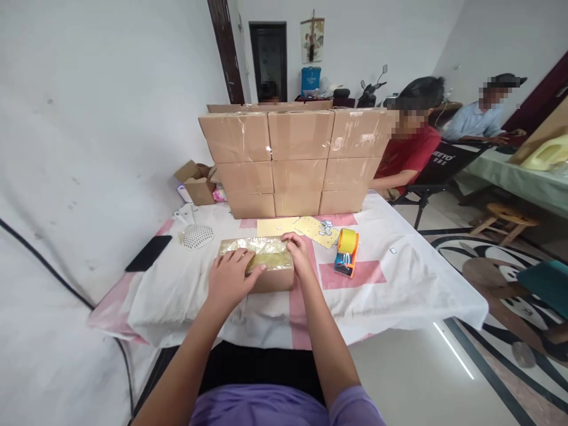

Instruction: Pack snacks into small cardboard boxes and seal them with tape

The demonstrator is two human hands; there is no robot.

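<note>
A small cardboard box [270, 279] sits in front of me, its top covered with shiny clear yellowish tape [266, 244]. My left hand [231, 273] lies on the left part of the top, fingers spread and pressed flat near the tape. At the far right corner, my right hand [296, 251] has its fingers bent over the box's edge, the fingertips touching the tape's end. Right of the box lies an orange and blue tape dispenser [345, 263] with a yellow roll [348, 241].
Behind the box, stacked cardboard boxes [296, 177] form a wall. Yellow paper [275, 228], a white dotted object [197, 236] and a black phone-like slab [148, 253] lie on the cloth-covered table [390, 313]. An open carton [198, 186] stands back left. A person in red [410, 154] sits behind right.
</note>
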